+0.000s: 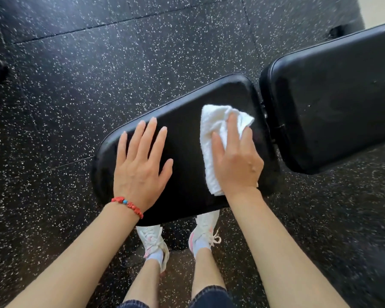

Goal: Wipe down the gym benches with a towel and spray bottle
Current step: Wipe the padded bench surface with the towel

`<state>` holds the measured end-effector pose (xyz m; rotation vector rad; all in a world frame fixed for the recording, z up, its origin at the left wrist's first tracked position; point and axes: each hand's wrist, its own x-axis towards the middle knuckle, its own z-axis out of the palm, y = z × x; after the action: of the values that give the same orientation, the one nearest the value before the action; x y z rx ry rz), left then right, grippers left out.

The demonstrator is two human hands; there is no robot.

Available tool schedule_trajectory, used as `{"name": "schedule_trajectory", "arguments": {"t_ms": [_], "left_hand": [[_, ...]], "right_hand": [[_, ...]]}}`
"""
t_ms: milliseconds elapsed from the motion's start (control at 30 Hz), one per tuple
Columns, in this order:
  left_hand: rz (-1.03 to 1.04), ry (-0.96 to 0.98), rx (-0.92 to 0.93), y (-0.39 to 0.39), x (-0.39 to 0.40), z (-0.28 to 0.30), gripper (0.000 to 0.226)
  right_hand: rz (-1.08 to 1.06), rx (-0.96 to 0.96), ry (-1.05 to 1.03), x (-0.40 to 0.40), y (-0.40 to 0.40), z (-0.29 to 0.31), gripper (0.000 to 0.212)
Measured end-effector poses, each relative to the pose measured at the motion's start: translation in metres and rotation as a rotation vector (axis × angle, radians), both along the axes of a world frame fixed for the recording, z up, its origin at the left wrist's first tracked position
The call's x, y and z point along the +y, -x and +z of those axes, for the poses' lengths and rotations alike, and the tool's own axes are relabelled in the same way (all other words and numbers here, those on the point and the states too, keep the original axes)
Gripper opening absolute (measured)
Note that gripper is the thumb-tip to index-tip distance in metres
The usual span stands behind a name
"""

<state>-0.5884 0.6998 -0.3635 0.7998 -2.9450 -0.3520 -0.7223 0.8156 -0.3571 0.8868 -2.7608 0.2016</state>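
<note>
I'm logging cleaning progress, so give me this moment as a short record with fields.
surface: black seat pad of a bench
left hand: flat on the pad, fingers straight, holding nothing
right hand: pressing a white towel onto the pad
back pad: beside the seat pad, untouched
spray bottle: not in view
floor: dark, speckled

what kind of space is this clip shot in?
Most likely a gym. The floor is black rubber tile with white flecks, and a padded black bench with a separate seat pad and back pad stands on it. The right hand presses a white towel onto the seat.
</note>
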Motion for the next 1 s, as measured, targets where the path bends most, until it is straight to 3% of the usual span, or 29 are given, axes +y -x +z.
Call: {"name": "schedule_trajectory", "arguments": {"t_ms": [100,267,433,600,767,1000], "left_hand": [[0.003,0.029,0.024,-0.002,-0.001,-0.008,0.053],[0.005,0.06,0.038,-0.002,0.0,-0.011,0.053],[0.008,0.045,0.0,0.0,0.002,-0.004,0.053],[-0.002,0.035,-0.002,0.004,0.011,0.004,0.051],[-0.102,-0.001,-0.005,0.01,0.028,0.006,0.05],[-0.111,-0.021,-0.055,0.01,0.029,0.01,0.051]], "right_hand": [[-0.037,0.009,0.004,-0.018,0.028,0.001,0.043],[-0.11,-0.15,0.048,-0.04,0.07,0.001,0.047],[-0.169,-0.113,0.073,0.012,0.055,0.003,0.042],[-0.307,-0.208,0.092,0.084,0.027,0.003,0.039],[-0.52,-0.225,0.207,0.081,-0.001,-0.001,0.039],[-0.237,-0.141,0.129,0.036,-0.077,-0.003,0.035]]}}
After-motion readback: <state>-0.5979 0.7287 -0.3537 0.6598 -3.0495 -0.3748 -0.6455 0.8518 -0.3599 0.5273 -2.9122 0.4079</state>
